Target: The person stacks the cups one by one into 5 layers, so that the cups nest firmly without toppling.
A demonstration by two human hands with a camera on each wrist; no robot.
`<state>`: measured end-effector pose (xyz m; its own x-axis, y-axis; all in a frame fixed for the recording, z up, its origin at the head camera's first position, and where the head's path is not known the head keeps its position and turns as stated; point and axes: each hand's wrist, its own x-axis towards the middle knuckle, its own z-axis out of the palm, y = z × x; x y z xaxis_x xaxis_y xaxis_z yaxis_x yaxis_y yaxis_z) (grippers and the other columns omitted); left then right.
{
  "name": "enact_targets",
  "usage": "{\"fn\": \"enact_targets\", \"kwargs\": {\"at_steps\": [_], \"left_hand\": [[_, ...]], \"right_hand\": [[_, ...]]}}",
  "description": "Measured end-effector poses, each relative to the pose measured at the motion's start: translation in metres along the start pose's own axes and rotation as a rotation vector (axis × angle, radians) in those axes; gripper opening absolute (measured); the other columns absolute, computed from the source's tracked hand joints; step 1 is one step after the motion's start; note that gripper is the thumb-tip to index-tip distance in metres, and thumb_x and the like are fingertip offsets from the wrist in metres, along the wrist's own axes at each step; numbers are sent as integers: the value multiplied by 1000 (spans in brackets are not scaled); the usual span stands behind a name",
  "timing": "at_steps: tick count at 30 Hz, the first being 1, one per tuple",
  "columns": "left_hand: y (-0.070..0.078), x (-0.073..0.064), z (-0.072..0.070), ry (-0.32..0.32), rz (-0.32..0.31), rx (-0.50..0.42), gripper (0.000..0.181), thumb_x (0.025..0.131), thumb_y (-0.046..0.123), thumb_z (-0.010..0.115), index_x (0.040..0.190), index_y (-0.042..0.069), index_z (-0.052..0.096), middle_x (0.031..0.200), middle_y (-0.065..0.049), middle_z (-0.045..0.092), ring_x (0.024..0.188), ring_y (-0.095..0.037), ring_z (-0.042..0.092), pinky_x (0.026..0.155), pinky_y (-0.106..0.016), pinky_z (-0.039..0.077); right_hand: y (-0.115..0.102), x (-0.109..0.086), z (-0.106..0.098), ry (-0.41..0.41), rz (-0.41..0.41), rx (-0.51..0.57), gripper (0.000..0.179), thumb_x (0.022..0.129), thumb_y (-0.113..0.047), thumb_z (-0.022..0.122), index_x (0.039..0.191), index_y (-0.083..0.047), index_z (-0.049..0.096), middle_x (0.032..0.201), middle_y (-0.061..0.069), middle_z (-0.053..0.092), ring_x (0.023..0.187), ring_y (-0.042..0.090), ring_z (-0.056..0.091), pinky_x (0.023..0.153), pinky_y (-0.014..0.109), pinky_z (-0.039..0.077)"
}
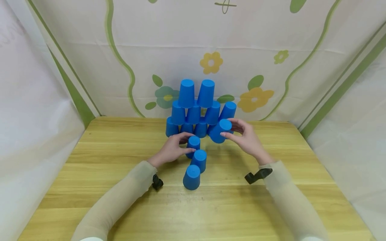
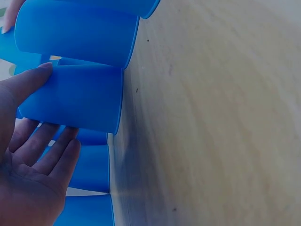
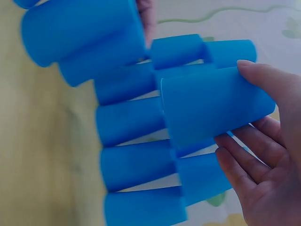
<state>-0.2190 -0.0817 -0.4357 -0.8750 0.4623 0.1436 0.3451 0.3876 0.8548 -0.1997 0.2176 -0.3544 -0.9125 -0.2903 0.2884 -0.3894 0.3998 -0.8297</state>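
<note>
My left hand (image 1: 174, 148) grips an upside-down blue cup (image 1: 193, 142) on the table. In the left wrist view the thumb lies on one side of that cup (image 2: 75, 96) and the fingers on the other. My right hand (image 1: 247, 137) holds another blue cup (image 1: 221, 131), slightly tilted, in front of the right end of a stack. The right wrist view shows this cup (image 3: 211, 106) between thumb and fingers, apart from the table. Behind both hands stands the stack of upside-down blue cups (image 1: 193, 115) in three tiers, two cups on top.
Two upside-down blue cups, a nearer one (image 1: 191, 177) and one behind it (image 1: 199, 160), stand in front of the left hand's cup. Under everything is a wooden table (image 1: 120, 147). A patterned cloth backdrop (image 1: 169, 60) hangs behind the stack, with pale cloth at both sides.
</note>
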Motion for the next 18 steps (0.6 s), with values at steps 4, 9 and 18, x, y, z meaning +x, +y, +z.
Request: {"fn": "enact_targets", "kwargs": {"at_steps": [4,9,18], "left_hand": [[0,0,0,-2,-15,7,46,91,20,80,132,14,62,125,0,67,117,-23,63,103,-48,49],[0,0,1,0,-28,10,46,90,20,80,132,14,62,125,0,67,117,-22,63,103,-46,49],[-1,1,1,4,-23,8,46,90,21,81,132,14,63,125,0,66,117,-22,63,102,-46,49]], "right_hand": [[-18,5,-10,48,-53,-11,45,93,-1,74,134,8,57,126,22,64,115,33,62,102,48,49],[-13,19,-23,123,-103,-6,46,92,-1,75,134,6,58,127,19,64,113,23,63,102,46,49],[-13,43,-38,182,-160,16,48,91,-11,80,135,-4,63,124,9,66,112,20,63,101,36,50]]}}
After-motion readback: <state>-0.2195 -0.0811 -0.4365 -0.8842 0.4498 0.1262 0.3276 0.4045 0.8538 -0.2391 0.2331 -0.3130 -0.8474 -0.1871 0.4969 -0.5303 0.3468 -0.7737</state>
